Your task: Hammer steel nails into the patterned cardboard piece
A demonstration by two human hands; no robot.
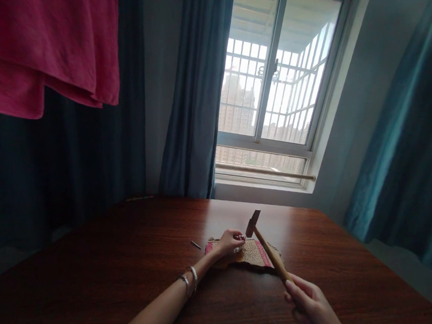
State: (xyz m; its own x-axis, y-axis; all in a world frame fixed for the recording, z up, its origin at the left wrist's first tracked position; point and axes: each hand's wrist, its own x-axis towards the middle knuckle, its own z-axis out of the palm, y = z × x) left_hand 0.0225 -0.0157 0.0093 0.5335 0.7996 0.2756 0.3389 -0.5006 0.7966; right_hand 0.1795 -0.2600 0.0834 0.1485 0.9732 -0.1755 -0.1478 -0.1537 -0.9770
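Above the table [141,251], left hand [229,242] grips something shiny [239,237], right hand [310,299] a hammer [269,251].

Left arm [163,306] stretched forward, left grip [232,242] in a pinch; right grip [310,301] lower, tightly curled.

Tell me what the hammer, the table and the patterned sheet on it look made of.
Hammer: handle apparently wood, smooth and yellowish-tan; head probably metal, dark and dull.
Table: wood or wood veneer, glossy, judging by reddish-brown grain and pale sheen.
Patterned sheet: likely cardboard, from its ragged, ridged edge; its finish is hard to tell.
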